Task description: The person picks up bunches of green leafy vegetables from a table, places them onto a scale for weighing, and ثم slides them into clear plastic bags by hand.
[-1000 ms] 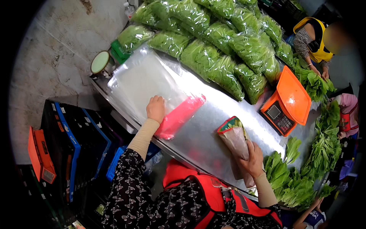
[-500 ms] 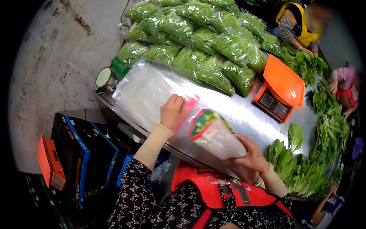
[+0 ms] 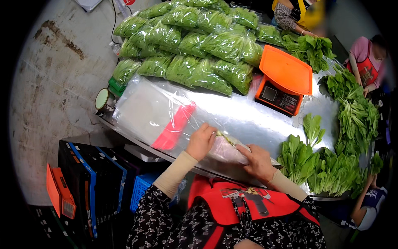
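One shiny metal table [image 3: 242, 114] slants across the room, with a stained grey floor [image 3: 45, 91] to its left and black crates [image 3: 74, 182] just off its near-left edge. Bagged leafy greens [image 3: 186, 45] are heaped along the far side; an orange scale [image 3: 286, 68] stands right of them. Loose leafy greens [image 3: 346, 110] line the right edge, and more lie in the near-right corner. Co-workers stand beyond the right side.

A stretch of exposed metal runs between the heap and the hands, reaching right to the loose greens. Flat clear plastic bags [image 3: 143, 112], with a pink strip [image 3: 176, 126], cover the left end.

The pale wrapped bundle [image 3: 227, 152] lies between both hands, beside the table's near edge. The right hand [image 3: 258, 162] grips its right end. The left hand [image 3: 202, 142] has bent fingers against its left end, amid clear film; whether they grip I cannot tell.
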The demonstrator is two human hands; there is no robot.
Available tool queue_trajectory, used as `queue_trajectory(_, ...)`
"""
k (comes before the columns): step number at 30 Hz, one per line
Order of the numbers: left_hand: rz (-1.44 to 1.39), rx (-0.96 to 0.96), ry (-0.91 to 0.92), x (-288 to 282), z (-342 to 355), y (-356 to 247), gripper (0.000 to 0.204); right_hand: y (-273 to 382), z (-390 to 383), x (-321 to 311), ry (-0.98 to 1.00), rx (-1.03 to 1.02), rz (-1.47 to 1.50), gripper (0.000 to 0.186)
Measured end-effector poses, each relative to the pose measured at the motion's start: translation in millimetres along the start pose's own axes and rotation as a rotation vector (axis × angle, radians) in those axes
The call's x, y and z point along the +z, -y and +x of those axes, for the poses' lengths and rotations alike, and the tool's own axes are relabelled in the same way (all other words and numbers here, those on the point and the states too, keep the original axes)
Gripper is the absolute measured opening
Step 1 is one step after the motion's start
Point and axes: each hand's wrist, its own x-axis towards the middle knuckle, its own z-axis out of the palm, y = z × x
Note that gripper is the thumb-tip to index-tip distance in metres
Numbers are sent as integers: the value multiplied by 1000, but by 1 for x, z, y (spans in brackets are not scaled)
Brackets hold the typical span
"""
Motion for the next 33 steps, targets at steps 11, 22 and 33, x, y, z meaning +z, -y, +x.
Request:
queue_trajectory(11,207,-31,-44,48,9,15,15,-2,-25,-1,-75,31,-40,78)
queue_trajectory(22,232,88,8,54,3,-32,20,-10,-22,16,-127,128,-38,78)
queue_trajectory(33,93,101,52,72,17,-65,19,-3,-6,43,-280,53,-137,52)
